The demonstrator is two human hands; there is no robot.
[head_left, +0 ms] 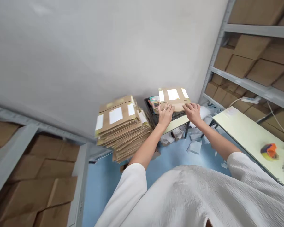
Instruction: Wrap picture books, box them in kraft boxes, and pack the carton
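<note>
In the head view, a flattened cardboard box (175, 101) with white labels lies over a dark crate (148, 105) against the wall. My left hand (166, 114) grips its near edge on the left, fingers bent over the top. At the near right corner, my right hand (192, 113) holds the same box with curled fingers. Both thumbs are mostly hidden. Colourful packets (154, 101) show in the crate beside the box. A tall stack of flattened cardboard boxes (123, 126), also with white labels and yellowish tape, leans to the left of the crate.
Shelves (253, 83) full of brown cartons stand on the right, and another carton-filled rack (81, 183) is on the left. A pale table (236, 126) at right carries an orange-and-yellow tape roll (269, 152). White packages (194, 147) litter the blue floor (177, 156).
</note>
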